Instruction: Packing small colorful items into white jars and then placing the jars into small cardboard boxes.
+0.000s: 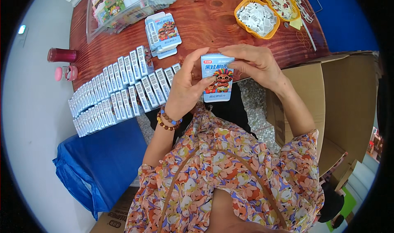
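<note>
Between my two hands, just over the table's near edge, is a light blue carton (pixel 218 94) with a cartoon figure on its front. My left hand (pixel 189 83) grips its left side, thumb pressed on the front face. At its top right corner, my right hand (pixel 256 66) pinches the upper end with thumb and fingers. Beyond my left hand lies a small stack of flat, unfolded cartons (pixel 164 34) in the same blue print. To the left, two long rows of filled-out cartons (pixel 123 75) stand on edge, packed closely side by side.
A clear plastic bin (pixel 119 21) of colourful packets stands at the far left. Two yellow baskets (pixel 239 24) hold small white pieces at the far right. A pinkish-red cup (pixel 61 55) lies by the left edge. A large open cardboard box (pixel 303 97) flanks my right side.
</note>
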### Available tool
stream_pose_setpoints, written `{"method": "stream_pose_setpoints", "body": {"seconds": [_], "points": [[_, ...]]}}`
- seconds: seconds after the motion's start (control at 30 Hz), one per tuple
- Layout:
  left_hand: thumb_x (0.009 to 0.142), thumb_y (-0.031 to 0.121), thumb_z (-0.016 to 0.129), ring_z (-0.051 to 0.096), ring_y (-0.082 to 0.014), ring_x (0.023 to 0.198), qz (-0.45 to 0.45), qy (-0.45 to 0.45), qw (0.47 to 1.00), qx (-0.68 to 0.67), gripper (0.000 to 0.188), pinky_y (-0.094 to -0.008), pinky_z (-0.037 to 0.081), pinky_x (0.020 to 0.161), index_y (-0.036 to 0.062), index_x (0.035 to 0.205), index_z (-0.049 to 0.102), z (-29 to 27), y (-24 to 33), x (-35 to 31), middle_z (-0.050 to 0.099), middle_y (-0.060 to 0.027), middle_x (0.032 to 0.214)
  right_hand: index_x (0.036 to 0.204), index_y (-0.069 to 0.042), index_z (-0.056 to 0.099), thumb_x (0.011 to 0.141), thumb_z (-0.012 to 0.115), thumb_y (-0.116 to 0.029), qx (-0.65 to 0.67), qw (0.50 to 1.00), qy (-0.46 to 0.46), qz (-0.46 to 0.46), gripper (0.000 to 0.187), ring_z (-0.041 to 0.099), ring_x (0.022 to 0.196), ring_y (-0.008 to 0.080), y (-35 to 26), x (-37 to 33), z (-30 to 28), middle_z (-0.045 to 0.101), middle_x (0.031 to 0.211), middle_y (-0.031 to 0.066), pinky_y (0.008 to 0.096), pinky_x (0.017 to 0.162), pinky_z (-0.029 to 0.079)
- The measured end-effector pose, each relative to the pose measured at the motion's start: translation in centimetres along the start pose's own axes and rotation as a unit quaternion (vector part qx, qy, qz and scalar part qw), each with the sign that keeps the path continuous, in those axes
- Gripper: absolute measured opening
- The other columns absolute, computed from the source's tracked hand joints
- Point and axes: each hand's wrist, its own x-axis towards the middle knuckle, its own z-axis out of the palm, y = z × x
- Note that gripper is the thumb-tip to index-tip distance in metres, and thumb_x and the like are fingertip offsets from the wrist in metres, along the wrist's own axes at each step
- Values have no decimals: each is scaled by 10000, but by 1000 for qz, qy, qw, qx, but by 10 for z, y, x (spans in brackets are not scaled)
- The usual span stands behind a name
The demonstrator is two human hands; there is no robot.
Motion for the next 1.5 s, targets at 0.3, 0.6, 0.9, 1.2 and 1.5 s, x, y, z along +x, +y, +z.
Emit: {"method": "stream_pose_setpoints", "body": {"seconds": [0.3, 0.6, 0.9, 1.2, 1.5], "points": [[872, -46, 684, 641, -132, 1050, -11, -36, 996, 77, 497, -289, 547, 885, 43, 1331, 516, -3, -10, 4, 622, -64, 1201, 1195, -7, 693, 863, 703, -9, 83, 990, -110, -1, 332, 708, 1025, 235, 10, 9, -14, 676, 1236, 157, 327, 841, 582], [922, -19, 649, 627, -127, 1046, -86, -58, 994, -27, 578, -287, 533, 877, 48, 1439, 399, -5, -6, 2, 604, -78, 1222, 1197, -9, 693, 898, 706, -71, -6, 1000, -9, -1, 306, 713, 943, 194, 14, -4, 5, 742, 1079, 98, 305, 823, 565], [762, 220, 836, 283, -367, 1452, 110, 119, 953, 255, 1077, -439, 186, 1221, -41, 1552, 153, 1, 2, 13, 270, -233, 1558, 1174, -4, 642, 978, 609, -171, 564, 779, 49, 268, 259, 709, 958, 206, 33, 36, 61, 706, 1087, 101, 392, 854, 611], [739, 125, 881, 637, -202, 1023, 107, 232, 937, 237, 1022, -316, 544, 833, 4, 1525, 239, -33, 27, 15, 547, -132, 1269, 1116, -52, 671, 895, 691, -246, -348, 910, 118, -195, 294, 564, 1222, 349, 33, 250, -2, 631, 1225, 169, 460, 1002, 452], [714, 173, 898, 578, -258, 1111, 52, 267, 903, 331, 848, -367, 526, 851, -12, 1392, 423, -57, 34, 10, 519, -151, 1236, 1259, -118, 614, 717, 826, -382, -590, 806, -42, 34, 638, 406, 1370, 372, 51, 335, 4, 483, 1419, 155, 664, 1041, 330]]}}
